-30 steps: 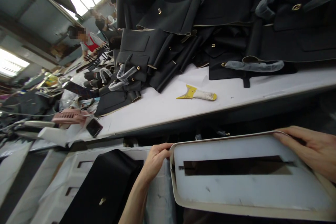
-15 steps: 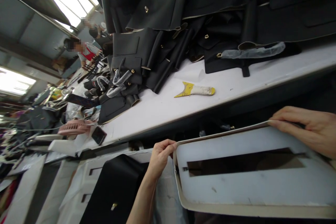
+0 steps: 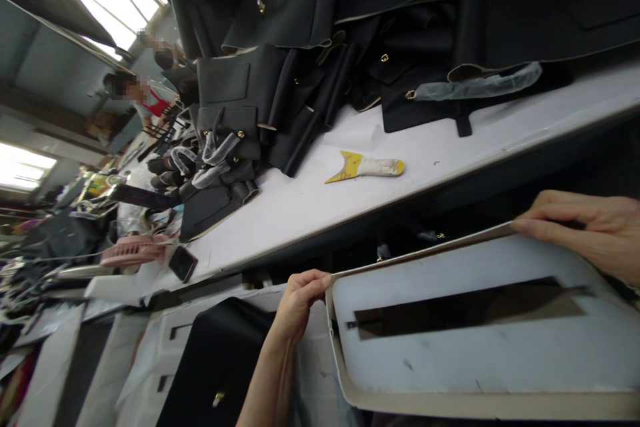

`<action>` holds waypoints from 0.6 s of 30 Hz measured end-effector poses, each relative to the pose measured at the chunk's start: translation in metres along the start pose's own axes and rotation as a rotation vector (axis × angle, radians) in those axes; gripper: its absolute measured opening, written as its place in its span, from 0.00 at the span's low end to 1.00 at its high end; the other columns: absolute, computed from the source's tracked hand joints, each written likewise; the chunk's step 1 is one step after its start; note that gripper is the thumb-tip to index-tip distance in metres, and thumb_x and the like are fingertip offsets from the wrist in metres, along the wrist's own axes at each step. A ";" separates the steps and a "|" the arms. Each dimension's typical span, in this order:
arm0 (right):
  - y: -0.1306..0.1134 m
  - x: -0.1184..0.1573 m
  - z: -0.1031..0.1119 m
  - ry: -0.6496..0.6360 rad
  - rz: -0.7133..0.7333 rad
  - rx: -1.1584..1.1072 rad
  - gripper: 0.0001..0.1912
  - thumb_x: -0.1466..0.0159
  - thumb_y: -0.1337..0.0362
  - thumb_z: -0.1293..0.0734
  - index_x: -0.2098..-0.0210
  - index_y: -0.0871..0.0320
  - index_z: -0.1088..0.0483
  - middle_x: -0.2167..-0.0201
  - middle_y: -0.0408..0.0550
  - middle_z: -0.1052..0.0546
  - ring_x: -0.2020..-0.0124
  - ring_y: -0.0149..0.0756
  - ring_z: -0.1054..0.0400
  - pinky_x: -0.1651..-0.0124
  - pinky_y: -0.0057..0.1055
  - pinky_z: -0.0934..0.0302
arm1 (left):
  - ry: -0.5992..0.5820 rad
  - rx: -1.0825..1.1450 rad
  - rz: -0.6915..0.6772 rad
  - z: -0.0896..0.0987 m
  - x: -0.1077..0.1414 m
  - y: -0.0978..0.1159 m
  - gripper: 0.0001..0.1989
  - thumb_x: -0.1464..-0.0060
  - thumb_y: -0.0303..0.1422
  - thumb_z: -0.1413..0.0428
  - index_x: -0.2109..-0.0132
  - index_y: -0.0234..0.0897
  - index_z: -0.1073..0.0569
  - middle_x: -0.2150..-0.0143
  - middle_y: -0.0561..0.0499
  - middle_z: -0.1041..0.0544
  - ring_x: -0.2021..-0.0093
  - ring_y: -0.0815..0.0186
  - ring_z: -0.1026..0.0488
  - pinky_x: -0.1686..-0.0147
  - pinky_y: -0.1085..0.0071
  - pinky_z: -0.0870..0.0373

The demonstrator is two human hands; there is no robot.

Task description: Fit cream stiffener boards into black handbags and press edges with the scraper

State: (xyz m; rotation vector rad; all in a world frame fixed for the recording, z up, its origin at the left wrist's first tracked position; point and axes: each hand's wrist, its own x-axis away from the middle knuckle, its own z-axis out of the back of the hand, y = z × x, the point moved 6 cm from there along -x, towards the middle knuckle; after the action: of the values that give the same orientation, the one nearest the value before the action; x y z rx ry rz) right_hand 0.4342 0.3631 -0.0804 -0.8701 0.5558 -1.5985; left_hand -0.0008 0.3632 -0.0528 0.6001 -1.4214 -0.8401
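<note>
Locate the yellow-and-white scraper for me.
In the head view, the scraper lies on the white tabletop, near the middle, beyond the held white panel and just right of the black pieces.

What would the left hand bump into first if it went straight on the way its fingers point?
Most likely the pale-rimmed white panel: the left hand pinches its corner, so the fingertips would press into that edge straight away. Depth is hard to judge here.

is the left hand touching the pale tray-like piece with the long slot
Touching: the head view shows the left hand pinching its upper left corner
</note>
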 end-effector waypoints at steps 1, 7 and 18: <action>0.002 -0.001 -0.001 -0.002 -0.007 -0.006 0.31 0.46 0.30 0.37 0.69 0.51 0.24 0.71 0.42 0.24 0.71 0.34 0.29 0.70 0.27 0.37 | -0.012 0.008 0.003 0.001 0.000 -0.001 0.13 0.55 0.38 0.33 0.68 0.30 0.19 0.76 0.49 0.24 0.75 0.71 0.33 0.71 0.76 0.39; 0.012 -0.001 -0.002 0.017 -0.022 -0.029 0.30 0.46 0.32 0.35 0.69 0.53 0.25 0.72 0.44 0.24 0.72 0.35 0.29 0.70 0.28 0.37 | -0.057 0.040 0.009 0.004 -0.001 -0.010 0.15 0.53 0.40 0.33 0.66 0.30 0.19 0.73 0.47 0.24 0.73 0.70 0.32 0.69 0.75 0.38; -0.009 0.016 0.004 0.056 -0.101 -0.152 0.27 0.47 0.37 0.31 0.63 0.53 0.22 0.61 0.47 0.22 0.60 0.44 0.28 0.59 0.34 0.35 | -0.057 -0.067 -0.069 -0.005 0.014 -0.004 0.22 0.50 0.47 0.36 0.57 0.33 0.22 0.66 0.49 0.24 0.67 0.66 0.31 0.66 0.74 0.36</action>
State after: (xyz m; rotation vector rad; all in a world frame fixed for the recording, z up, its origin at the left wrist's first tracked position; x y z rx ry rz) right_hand 0.4308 0.3496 -0.0670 -0.9818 0.6896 -1.6923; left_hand 0.0033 0.3493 -0.0481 0.5810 -1.4254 -0.9625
